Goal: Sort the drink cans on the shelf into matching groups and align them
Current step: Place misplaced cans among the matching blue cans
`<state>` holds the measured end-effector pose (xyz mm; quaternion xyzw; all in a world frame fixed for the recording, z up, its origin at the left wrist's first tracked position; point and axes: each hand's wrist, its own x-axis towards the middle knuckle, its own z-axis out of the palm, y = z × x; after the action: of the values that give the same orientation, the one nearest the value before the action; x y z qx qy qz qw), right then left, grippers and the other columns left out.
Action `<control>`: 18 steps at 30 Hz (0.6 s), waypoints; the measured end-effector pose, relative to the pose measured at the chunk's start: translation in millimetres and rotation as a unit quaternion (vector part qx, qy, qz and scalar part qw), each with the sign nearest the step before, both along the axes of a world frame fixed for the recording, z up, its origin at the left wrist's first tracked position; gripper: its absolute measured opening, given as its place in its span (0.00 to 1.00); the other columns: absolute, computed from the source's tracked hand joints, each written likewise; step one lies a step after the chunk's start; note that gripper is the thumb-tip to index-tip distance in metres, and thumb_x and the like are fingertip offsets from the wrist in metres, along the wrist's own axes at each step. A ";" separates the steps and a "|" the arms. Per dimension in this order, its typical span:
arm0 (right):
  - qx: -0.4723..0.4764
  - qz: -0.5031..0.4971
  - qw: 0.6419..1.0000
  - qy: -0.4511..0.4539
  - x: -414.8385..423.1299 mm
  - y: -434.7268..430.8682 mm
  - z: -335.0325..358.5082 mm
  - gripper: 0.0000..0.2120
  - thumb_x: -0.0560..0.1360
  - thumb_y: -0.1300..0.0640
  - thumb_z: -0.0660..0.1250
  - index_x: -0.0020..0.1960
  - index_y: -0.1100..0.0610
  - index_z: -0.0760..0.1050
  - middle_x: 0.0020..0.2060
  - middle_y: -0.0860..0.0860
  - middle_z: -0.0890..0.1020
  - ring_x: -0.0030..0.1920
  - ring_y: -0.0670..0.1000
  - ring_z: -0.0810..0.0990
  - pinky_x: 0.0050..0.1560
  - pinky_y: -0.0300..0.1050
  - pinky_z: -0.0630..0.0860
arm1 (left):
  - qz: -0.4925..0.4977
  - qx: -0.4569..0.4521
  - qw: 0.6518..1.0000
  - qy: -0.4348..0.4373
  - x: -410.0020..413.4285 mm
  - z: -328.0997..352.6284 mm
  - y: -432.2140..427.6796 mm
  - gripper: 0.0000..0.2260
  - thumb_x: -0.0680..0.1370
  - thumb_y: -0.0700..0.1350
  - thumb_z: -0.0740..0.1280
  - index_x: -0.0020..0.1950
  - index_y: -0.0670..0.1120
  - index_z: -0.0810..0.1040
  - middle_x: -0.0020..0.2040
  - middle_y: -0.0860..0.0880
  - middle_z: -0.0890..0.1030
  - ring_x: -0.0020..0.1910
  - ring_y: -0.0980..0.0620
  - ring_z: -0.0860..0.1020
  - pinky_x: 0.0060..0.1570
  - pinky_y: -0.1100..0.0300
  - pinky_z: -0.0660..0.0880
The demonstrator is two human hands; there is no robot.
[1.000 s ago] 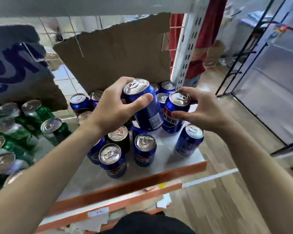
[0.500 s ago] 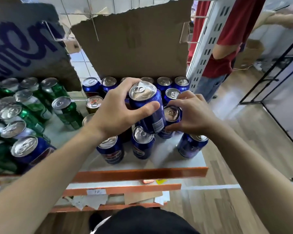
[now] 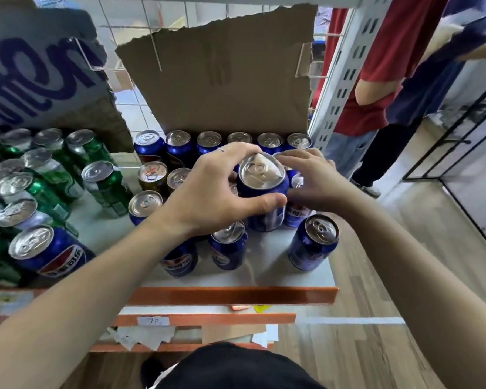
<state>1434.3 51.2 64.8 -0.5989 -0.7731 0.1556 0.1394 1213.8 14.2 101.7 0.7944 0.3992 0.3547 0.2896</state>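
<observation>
Left hand (image 3: 216, 192) grips upright blue can (image 3: 263, 192) mid-shelf — right hand (image 3: 312, 178) apparently cups a neighbouring can (image 3: 296, 213) — grip unclear.

Person, head-camera view, own body only:
- Left hand (image 3: 208, 195): bare, no glove; a thin pale ring-like band shows at the upper edge on one finger, too small to make out further
- Left forearm: bare to the frame edge, no sleeve, watch or strap visible
- Right hand (image 3: 312, 181): bare, no glove, no ring visible
- Right forearm: bare to the frame edge, no sleeve visible
- Dark black garment (image 3: 236, 366) at bottom centre, plain, no markings visible
</observation>
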 end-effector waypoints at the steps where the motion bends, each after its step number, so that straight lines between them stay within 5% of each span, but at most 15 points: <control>1: -0.001 -0.009 0.999 0.031 5.4 -3.5 0.9 0.37 0.66 0.32 0.63 0.72 0.43 0.70 0.70 0.44 0.71 0.71 0.52 0.63 0.68 0.55 0.61 | -0.007 0.014 1.000 0.013 2.5 -0.4 1.9 0.29 0.67 0.58 0.77 0.62 0.46 0.77 0.53 0.54 0.80 0.53 0.57 0.79 0.53 0.61 0.76; 5: 0.006 -0.048 0.993 0.103 28.1 -20.8 -6.4 0.27 0.76 0.40 0.64 0.72 0.46 0.70 0.69 0.47 0.73 0.70 0.51 0.66 0.71 0.62 0.62 | -0.053 0.047 0.995 0.074 9.5 -4.4 10.9 0.31 0.67 0.62 0.76 0.62 0.46 0.77 0.54 0.53 0.78 0.55 0.57 0.77 0.57 0.65 0.71; 8: 0.010 -0.066 0.988 0.138 40.8 -35.0 -16.6 0.20 0.81 0.45 0.61 0.71 0.46 0.71 0.69 0.44 0.73 0.69 0.47 0.66 0.71 0.58 0.63 | -0.076 0.043 0.991 0.103 15.3 -11.6 13.8 0.32 0.67 0.64 0.76 0.63 0.47 0.77 0.54 0.54 0.77 0.54 0.58 0.76 0.57 0.67 0.70; 11: 0.005 -0.075 0.983 0.167 41.6 -47.3 -24.5 0.24 0.79 0.40 0.57 0.72 0.45 0.69 0.70 0.44 0.71 0.70 0.45 0.66 0.72 0.53 0.64 | -0.083 0.048 0.988 0.122 20.5 -21.6 13.8 0.33 0.67 0.64 0.75 0.64 0.47 0.76 0.54 0.53 0.78 0.54 0.57 0.76 0.57 0.66 0.71; 15: -0.004 -0.059 0.982 0.180 31.5 -55.8 -35.4 0.26 0.77 0.39 0.58 0.74 0.44 0.67 0.76 0.43 0.64 0.75 0.46 0.60 0.74 0.47 0.57 | -0.027 0.071 0.979 0.191 21.2 -29.0 14.6 0.34 0.64 0.72 0.69 0.63 0.52 0.76 0.57 0.56 0.79 0.56 0.55 0.77 0.55 0.52 0.76; 18: 0.013 -0.064 0.987 0.149 23.8 -59.3 -44.7 0.29 0.76 0.41 0.59 0.76 0.46 0.65 0.78 0.43 0.59 0.77 0.44 0.55 0.71 0.32 0.46 | -0.005 0.097 0.972 0.213 22.4 -32.1 14.2 0.34 0.63 0.73 0.67 0.61 0.53 0.76 0.55 0.56 0.80 0.54 0.55 0.76 0.49 0.58 0.73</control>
<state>1458.1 -8.1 20.1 -0.6156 -0.7055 0.2234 0.2707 1236.3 28.4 69.6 0.8781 0.4112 0.2127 0.1207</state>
